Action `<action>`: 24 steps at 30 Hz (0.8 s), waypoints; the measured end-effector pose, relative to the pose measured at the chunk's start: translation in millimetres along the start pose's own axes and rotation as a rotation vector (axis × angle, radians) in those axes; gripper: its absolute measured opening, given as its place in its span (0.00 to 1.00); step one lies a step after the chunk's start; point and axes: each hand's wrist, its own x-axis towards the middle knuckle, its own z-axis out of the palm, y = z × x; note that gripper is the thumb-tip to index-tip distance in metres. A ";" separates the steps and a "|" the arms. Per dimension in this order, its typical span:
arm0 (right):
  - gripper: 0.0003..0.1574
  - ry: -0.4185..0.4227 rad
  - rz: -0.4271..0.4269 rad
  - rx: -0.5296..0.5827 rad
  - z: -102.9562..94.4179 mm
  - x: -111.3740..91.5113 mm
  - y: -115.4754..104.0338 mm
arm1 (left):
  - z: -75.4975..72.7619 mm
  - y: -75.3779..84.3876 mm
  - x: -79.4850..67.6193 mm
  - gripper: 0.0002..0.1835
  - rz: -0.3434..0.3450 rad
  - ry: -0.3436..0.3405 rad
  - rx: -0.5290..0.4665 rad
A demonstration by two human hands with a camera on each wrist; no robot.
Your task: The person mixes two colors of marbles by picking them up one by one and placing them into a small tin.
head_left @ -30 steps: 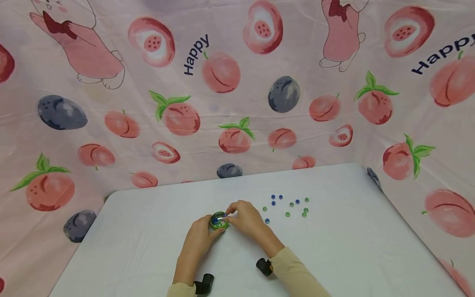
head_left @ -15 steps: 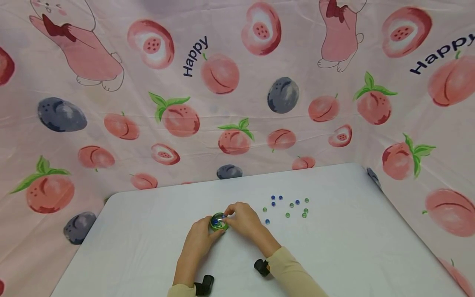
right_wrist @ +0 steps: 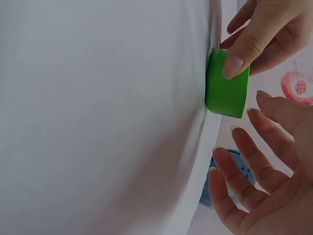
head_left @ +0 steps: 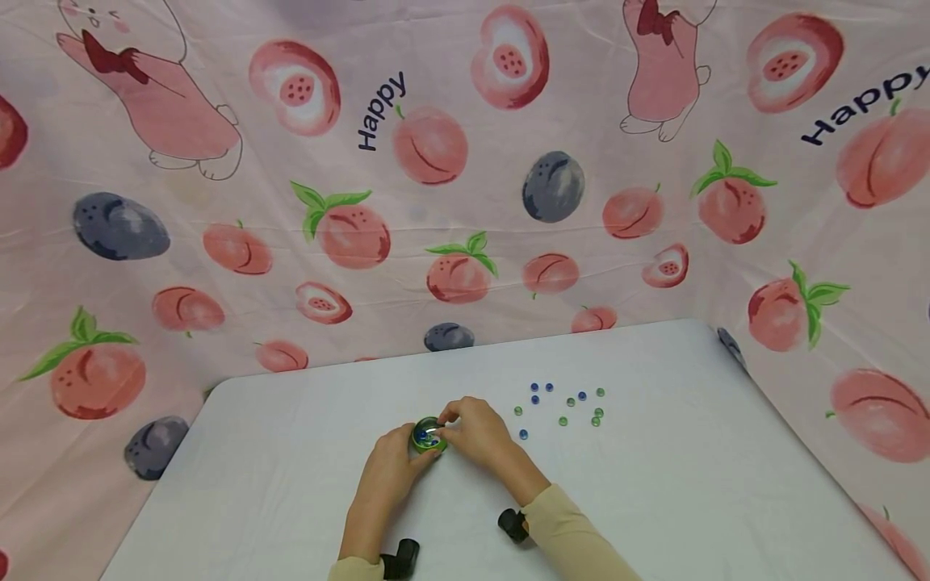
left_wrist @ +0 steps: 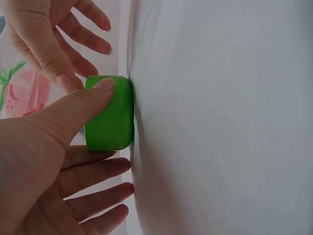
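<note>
The person wears a plain, pale-beige left sleeve (head_left: 356, 568) of soft fabric, ending behind the bare left hand (head_left: 392, 461), and a matching right sleeve (head_left: 577, 532) behind the bare right hand (head_left: 475, 433). A stubby black left wrist camera (head_left: 407, 557) sits thumb-side behind one hand; a similar black right wrist camera (head_left: 512, 524), behind the other.

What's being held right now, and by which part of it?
The round green cup, by its outer side wall, in the left hand. Nothing shows held in the right hand.

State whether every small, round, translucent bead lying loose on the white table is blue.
No, round, translucent green beads lie there among round blue beads.
</note>
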 end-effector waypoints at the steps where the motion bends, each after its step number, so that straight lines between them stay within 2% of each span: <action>1: 0.06 -0.001 0.001 -0.003 0.0 -0.2 0.2 | -0.1 0.1 -0.1 0.26 0.001 0.002 0.001; 24: 0.08 -0.001 -0.003 -0.034 -4.5 -7.9 2.9 | 0.3 -0.7 0.1 0.25 0.014 0.015 0.004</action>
